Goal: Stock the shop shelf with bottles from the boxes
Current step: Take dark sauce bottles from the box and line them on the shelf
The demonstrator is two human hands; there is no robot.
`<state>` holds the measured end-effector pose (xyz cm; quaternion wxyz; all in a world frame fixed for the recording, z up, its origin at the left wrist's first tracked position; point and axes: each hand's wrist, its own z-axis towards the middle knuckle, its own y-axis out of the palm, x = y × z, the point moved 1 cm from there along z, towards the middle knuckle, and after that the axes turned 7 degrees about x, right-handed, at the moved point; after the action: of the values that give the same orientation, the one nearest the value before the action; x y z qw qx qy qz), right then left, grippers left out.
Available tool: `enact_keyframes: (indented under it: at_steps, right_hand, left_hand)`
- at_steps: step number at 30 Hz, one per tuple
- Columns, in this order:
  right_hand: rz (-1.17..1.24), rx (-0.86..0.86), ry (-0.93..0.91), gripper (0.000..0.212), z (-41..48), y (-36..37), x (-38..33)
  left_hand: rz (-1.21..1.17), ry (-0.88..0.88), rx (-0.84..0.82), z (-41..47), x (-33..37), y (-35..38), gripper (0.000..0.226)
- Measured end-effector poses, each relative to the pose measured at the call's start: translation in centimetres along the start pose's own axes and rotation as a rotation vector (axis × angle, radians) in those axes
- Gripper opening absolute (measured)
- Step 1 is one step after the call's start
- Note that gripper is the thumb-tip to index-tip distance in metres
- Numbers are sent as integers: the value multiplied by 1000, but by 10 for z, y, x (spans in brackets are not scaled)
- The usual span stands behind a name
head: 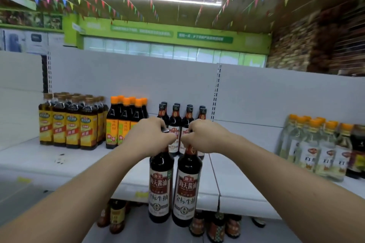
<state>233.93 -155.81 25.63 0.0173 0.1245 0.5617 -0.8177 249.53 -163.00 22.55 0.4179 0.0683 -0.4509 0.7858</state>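
Two dark soy sauce bottles with red and white labels hang side by side in front of the white shelf (65, 162). My left hand (147, 137) grips the neck of the left bottle (160, 187). My right hand (205, 136) grips the neck of the right bottle (187, 191). Both bottles are in the air, their bases below the shelf's front edge. Behind my hands, several matching soy sauce bottles (175, 119) stand in rows on the shelf.
On the shelf to the left stand yellow-labelled bottles (71, 124) and orange-capped bottles (122, 122). Clear vinegar bottles (316, 148) with orange caps stand at the right. More bottles (215, 227) sit on the lower shelf. A white back panel (138, 81) rises behind the rows.
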Motion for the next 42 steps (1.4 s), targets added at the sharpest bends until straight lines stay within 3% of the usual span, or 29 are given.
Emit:
enact_keyframes:
  at_steps: [6,11,21,30,38,42]
  right_hand:
    - [55,29,68,23,34,-24,-8]
    - [67,57,103,24,63,-26,-6]
    - [48,31,158,25,111,17,5]
    - [2,3,170,23,138,40,2]
    - [72,14,191,27,138,49,5]
    - [221,55,222,35,132,60,17]
  left_hand:
    - [-33,6,14,50,1,-10,35]
    - [-54,-15,-18,83,-5,-7,31]
    - [-16,-77,-139,120,-41,35,31]
    - [19,-112,-96,138,-62,54,28]
    - [-109,-155,-131,131,-70,66,26]
    - [-220,-167,-93,120,-80,68,27]
